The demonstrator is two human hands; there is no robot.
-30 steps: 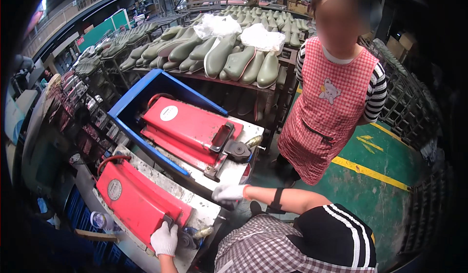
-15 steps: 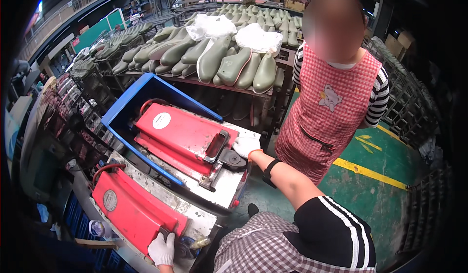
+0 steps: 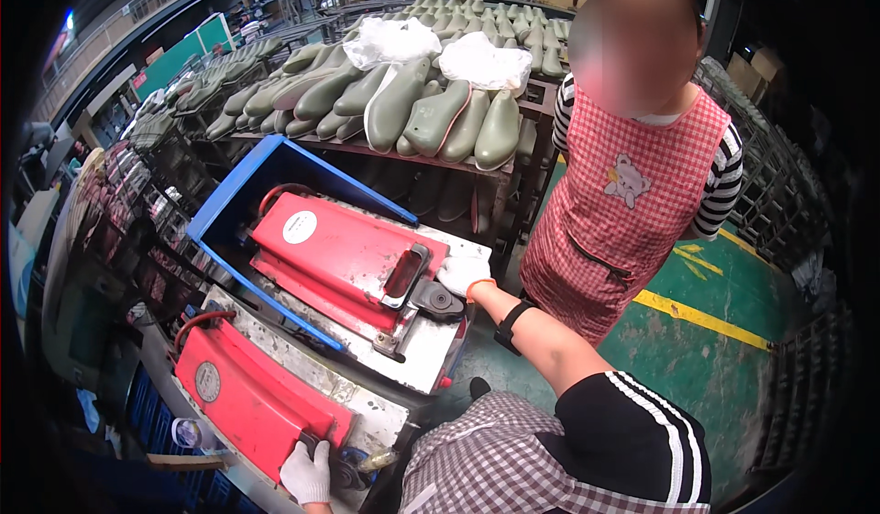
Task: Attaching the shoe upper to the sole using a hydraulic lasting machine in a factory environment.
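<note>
My left hand (image 3: 305,475), in a white knit glove, rests at the near end of the closer red machine cover (image 3: 252,395). Its thumb stands apart from the fingers, beside a dark fitting (image 3: 310,439) that the hand partly covers. My right hand (image 3: 466,276), also gloved, lies on the pale, scuffed top of the farther machine. Its fingers are stretched toward a dark round-topped fitting (image 3: 439,299), beside the dark-rimmed slot (image 3: 406,272) in the farther red cover (image 3: 335,248). Neither hand visibly holds anything.
A blue bin-like frame (image 3: 225,188) surrounds the farther machine's back. Behind it, a rack (image 3: 500,176) carries rows of green shoe lasts (image 3: 394,115) and white plastic bags (image 3: 392,43). At right stands a person in a red checked apron (image 3: 632,175), on green floor with yellow lines.
The view has shifted slightly, and the person in the red apron appears a little farther right. Both my hands stay in place on the two machines.
</note>
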